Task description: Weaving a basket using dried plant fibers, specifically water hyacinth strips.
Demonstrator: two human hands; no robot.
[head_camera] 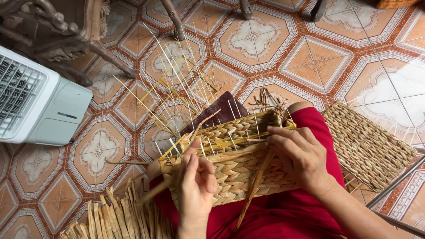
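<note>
Fan (31, 99) left of basket (234, 163), mat (367, 146) right. Strand (254, 186) pinched by left hand (195, 186); right hand (301, 155) spread flat on weave.

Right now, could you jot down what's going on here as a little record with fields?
Setting: patterned tile floor
Left hand: pinching a straw strand, beside the woven basket piece
Right hand: fingers pressed on the weave's upper edge
Lap: red cloth
Right side: finished woven panel
Lower left: bundle of dried straw
Far left: white fan unit
</note>
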